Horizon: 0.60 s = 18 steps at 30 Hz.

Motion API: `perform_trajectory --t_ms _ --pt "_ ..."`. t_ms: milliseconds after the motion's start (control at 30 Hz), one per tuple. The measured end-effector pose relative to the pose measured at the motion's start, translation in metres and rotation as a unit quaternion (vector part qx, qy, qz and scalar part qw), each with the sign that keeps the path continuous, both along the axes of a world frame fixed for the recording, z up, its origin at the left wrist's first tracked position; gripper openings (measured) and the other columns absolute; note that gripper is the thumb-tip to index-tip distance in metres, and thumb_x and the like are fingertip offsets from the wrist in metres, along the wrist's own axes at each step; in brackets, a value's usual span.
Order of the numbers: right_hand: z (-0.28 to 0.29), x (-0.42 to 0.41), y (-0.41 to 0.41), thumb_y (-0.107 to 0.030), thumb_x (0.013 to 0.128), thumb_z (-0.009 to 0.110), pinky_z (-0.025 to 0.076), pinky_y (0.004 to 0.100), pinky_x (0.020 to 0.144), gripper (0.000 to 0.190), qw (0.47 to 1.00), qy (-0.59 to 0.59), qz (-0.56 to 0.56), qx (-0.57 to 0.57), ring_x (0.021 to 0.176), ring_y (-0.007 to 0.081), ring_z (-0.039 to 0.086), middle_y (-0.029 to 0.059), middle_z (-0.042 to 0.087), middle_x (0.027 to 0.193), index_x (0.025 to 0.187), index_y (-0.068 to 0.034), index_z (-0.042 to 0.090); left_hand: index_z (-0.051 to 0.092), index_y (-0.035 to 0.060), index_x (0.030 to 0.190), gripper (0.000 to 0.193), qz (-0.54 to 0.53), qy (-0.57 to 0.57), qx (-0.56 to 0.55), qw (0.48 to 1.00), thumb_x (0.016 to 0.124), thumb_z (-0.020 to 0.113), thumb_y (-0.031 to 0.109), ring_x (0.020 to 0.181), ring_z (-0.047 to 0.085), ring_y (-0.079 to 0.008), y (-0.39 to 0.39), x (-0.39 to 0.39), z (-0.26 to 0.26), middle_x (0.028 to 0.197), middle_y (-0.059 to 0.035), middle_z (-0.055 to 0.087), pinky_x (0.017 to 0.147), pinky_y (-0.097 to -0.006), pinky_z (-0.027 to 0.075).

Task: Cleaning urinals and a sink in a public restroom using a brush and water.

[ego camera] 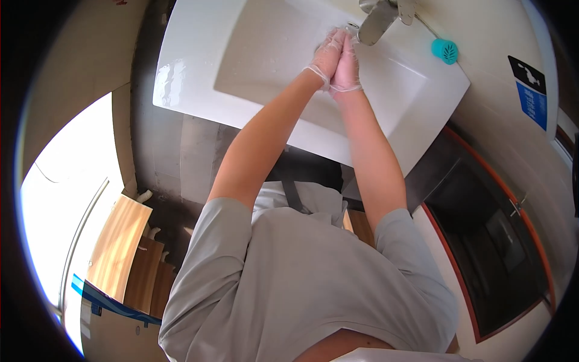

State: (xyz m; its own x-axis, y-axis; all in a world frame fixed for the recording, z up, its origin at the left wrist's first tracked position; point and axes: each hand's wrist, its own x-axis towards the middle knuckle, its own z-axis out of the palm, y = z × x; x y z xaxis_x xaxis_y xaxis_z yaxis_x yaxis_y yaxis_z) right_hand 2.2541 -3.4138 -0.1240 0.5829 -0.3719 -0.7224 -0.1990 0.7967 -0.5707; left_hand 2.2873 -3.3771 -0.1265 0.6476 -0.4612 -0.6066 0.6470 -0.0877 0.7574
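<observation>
Both hands wear thin, clear, loose-cuffed gloves and are pressed together over the basin of a white ceramic washbasin [253, 106]. My left hand [328, 56] lies against my right hand [347, 68], with its fingers straight and side by side. The fingertips of both point toward the overflow hole [353, 25] in the basin's back wall. Just right of the fingertips is the metal faucet [379, 22]. No object shows between the hands, though the palms are hidden. Whether water is running cannot be told.
A teal round container with a leaf pattern [445, 51] stands on the basin's back right corner. A black and blue sign [529, 92] is on the wall at right. Below it is a dark, red-framed panel [493, 244]. Wooden boards [120, 249] stand at lower left.
</observation>
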Motion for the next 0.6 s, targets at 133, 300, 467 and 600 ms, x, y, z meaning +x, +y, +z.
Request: perform_trajectory --t_ms 133,300,467,600 --pt "0.021 -0.018 0.016 -0.053 0.104 0.045 0.039 0.0335 0.109 0.061 0.998 -0.057 0.010 -0.017 0.127 0.0169 0.049 0.0042 0.051 0.141 0.146 -0.008 0.043 0.044 0.0047 0.148 0.053 -0.286 -0.237 0.114 0.921 0.102 0.047 0.032 0.138 0.045 -0.0325 0.007 0.025 -0.042 0.149 -0.0169 0.048 0.116 -0.0355 0.036" --pt "0.034 -0.034 0.019 -0.053 0.106 0.041 0.039 0.0325 0.108 0.065 0.995 -0.101 0.013 -0.013 0.129 0.0126 0.045 -0.0004 0.045 0.144 0.156 -0.012 0.030 0.062 0.0110 0.129 0.037 -0.466 -0.377 0.224 0.768 0.097 0.048 0.020 0.128 0.055 -0.0319 -0.011 0.040 -0.041 0.137 -0.0145 0.060 0.109 -0.0406 0.045" --pt "0.052 -0.026 0.011 -0.054 0.105 0.041 0.042 0.0337 0.102 0.059 0.993 -0.109 -0.025 -0.020 0.118 0.0136 0.052 -0.0003 0.054 0.130 0.148 -0.013 0.038 0.064 0.0108 0.121 0.032 -0.335 -0.339 0.162 0.864 0.093 0.057 0.023 0.106 0.066 -0.0262 -0.022 0.033 -0.049 0.119 -0.0082 0.070 0.090 -0.0357 0.052" --pt "0.055 -0.021 0.000 -0.057 0.103 0.044 0.043 0.0357 0.100 0.056 0.991 -0.127 -0.037 -0.034 0.113 0.0162 0.055 0.0003 0.057 0.122 0.137 -0.013 0.046 0.062 0.0143 0.125 0.032 -0.294 -0.356 0.141 0.876 0.096 0.052 0.025 0.109 0.065 -0.0299 -0.028 0.022 -0.035 0.121 -0.0103 0.069 0.094 -0.0377 0.051"
